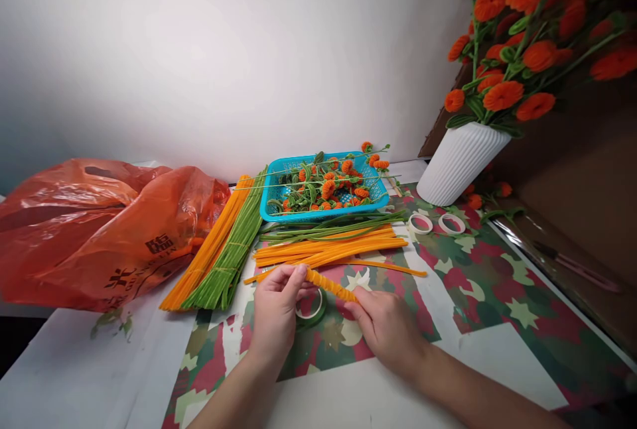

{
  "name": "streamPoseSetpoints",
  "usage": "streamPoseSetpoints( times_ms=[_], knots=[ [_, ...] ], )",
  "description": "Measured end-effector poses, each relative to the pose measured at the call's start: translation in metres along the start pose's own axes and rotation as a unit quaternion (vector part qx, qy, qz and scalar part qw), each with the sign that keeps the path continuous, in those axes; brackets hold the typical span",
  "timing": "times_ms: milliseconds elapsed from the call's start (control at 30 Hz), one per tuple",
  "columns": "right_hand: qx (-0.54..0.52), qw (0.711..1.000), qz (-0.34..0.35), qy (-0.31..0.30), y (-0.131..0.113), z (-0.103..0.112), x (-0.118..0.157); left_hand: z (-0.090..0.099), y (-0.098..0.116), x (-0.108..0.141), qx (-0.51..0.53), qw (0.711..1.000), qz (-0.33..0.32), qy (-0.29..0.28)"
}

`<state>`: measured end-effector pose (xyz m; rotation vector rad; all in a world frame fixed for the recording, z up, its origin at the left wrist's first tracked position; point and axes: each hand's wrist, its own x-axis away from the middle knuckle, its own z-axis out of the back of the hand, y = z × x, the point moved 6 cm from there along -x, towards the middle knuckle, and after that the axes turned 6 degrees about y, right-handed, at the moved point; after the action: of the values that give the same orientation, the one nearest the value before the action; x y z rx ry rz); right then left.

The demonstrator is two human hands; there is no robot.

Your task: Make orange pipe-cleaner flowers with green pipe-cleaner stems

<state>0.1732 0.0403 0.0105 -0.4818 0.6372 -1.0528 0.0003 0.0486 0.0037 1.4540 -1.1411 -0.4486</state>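
Three containers I see: a red bag [124, 243], a white vase [462, 162] of orange flowers [502, 95], a blue basket [287, 164] of smaller blooms [328, 189]. Nearer me, left hand [277, 309] and right hand [391, 326] pinch a yellow ridged strip [329, 284] between them, long axis sloping down rightward.

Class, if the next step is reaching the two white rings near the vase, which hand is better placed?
Probably the right hand: it is nearer those white rings than the left hand, though both grip the ridged orange strip.
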Motion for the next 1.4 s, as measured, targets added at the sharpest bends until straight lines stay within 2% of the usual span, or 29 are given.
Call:
streamPoseSetpoints(
  times_ms=[133, 200, 300, 367, 400, 433, 467, 567, 633, 667, 700, 733, 767, 800, 867, 933, 967, 1000, 1100, 1200, 1300, 1400],
  knots=[
    [0.095, 0.986, 0.096, 0.095, -0.006, 0.008, -0.003, 0.000, -0.005, 0.000, 0.013, 0.999, 0.034, 0.003],
    [0.102, 0.983, 0.107, 0.107, -0.005, 0.009, -0.005, -0.001, -0.007, 0.000, 0.022, 0.999, 0.049, 0.001],
    [0.044, 0.995, 0.055, 0.075, 0.002, 0.008, -0.010, -0.004, -0.007, -0.001, 0.034, 0.998, 0.059, -0.017],
    [-0.068, 0.997, -0.015, 0.025, 0.009, 0.003, -0.012, -0.008, -0.004, 0.000, 0.054, 0.996, 0.050, -0.043],
    [-0.148, 0.988, -0.053, -0.010, 0.011, -0.001, -0.011, -0.011, -0.001, 0.001, 0.074, 0.994, 0.046, -0.063],
    [-0.238, 0.965, -0.093, -0.053, 0.012, -0.006, -0.010, -0.015, 0.002, 0.004, 0.099, 0.990, 0.046, -0.090],
    [-0.332, 0.928, -0.135, -0.099, 0.012, -0.012, -0.008, -0.019, 0.005, 0.007, 0.129, 0.982, 0.053, -0.124],
    [-0.559, 0.763, -0.234, -0.227, 0.003, -0.027, 0.001, -0.032, 0.014, 0.022, 0.215, 0.942, 0.110, -0.231],
    [-0.633, 0.661, -0.260, -0.308, -0.006, -0.033, 0.009, -0.034, 0.019, 0.028, 0.268, 0.917, 0.141, -0.259],
    [-0.648, 0.626, -0.265, -0.343, -0.010, -0.036, 0.013, -0.034, 0.020, 0.030, 0.292, 0.907, 0.152, -0.264],
    [-0.652, 0.606, -0.269, -0.367, -0.013, -0.039, 0.016, -0.034, 0.021, 0.031, 0.312, 0.898, 0.160, -0.266],
    [-0.647, 0.605, -0.271, -0.376, -0.014, -0.041, 0.018, -0.034, 0.020, 0.030, 0.329, 0.891, 0.166, -0.265],
    [-0.633, 0.624, -0.272, -0.369, -0.014, -0.044, 0.019, -0.033, 0.020, 0.030, 0.342, 0.887, 0.170, -0.260],
    [-0.607, 0.663, -0.268, -0.347, -0.012, -0.047, 0.018, -0.032, 0.018, 0.028, 0.352, 0.885, 0.172, -0.251],
    [-0.512, 0.782, -0.238, -0.265, -0.005, -0.046, 0.013, -0.030, 0.015, 0.026, 0.363, 0.888, 0.170, -0.224],
    [-0.351, 0.910, -0.166, -0.144, 0.000, -0.034, 0.006, -0.030, 0.014, 0.026, 0.369, 0.892, 0.164, -0.203],
    [-0.266, 0.951, -0.125, -0.092, 0.000, -0.027, 0.004, -0.030, 0.014, 0.027, 0.371, 0.894, 0.161, -0.196],
    [-0.191, 0.976, -0.089, -0.054, -0.001, -0.021, 0.003, -0.031, 0.014, 0.028, 0.372, 0.895, 0.157, -0.188],
    [-0.047, 0.998, -0.025, -0.012, -0.004, -0.014, 0.001, -0.031, 0.016, 0.033, 0.374, 0.903, 0.145, -0.155],
    [-0.007, 1.000, 0.000, 0.011, -0.005, -0.012, 0.001, -0.029, 0.019, 0.036, 0.373, 0.907, 0.145, -0.127],
    [-0.044, 0.998, -0.017, 0.032, -0.004, -0.009, 0.000, -0.028, 0.020, 0.037, 0.366, 0.908, 0.155, -0.136],
    [-0.181, 0.979, -0.091, 0.000, 0.001, -0.011, -0.001, -0.029, 0.019, 0.035, 0.321, 0.919, 0.155, -0.171]
  ],
)
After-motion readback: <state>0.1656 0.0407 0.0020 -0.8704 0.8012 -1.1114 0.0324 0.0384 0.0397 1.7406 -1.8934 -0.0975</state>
